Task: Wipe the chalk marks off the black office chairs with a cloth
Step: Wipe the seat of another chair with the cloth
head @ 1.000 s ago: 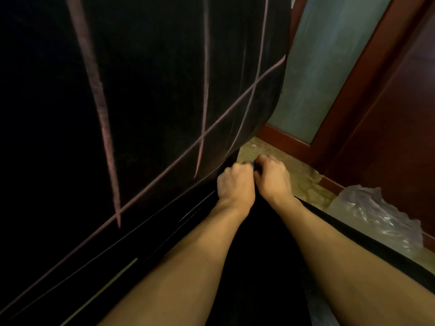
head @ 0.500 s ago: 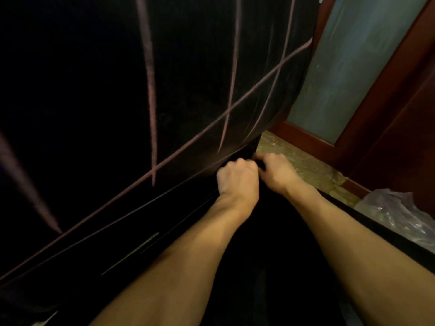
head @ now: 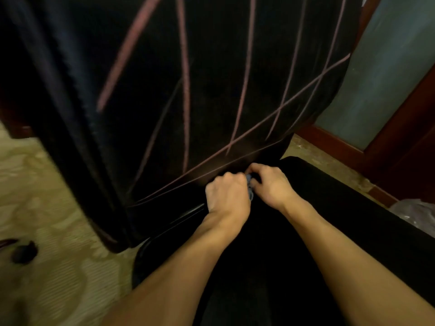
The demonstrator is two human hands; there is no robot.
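Note:
A black office chair fills the view, its backrest (head: 211, 78) crossed by several pink chalk lines (head: 186, 78). Its black seat (head: 341, 220) lies below and to the right. My left hand (head: 227, 196) and my right hand (head: 270, 184) meet at the crease between backrest and seat, both with curled fingers. A small bluish-grey bit of cloth (head: 250, 187) shows between them, gripped by both hands. Most of the cloth is hidden inside the fists.
Patterned beige floor (head: 47, 208) lies to the left, with a small dark object (head: 23, 251) on it. A dark red wooden door frame (head: 400, 137) and grey-green panel (head: 381, 67) stand at the right. Crumpled clear plastic (head: 414, 212) lies at the right edge.
The view has swung left, showing more backrest and the floor at left. Both hands stay together at the crease between seat and backrest, still holding the cloth.

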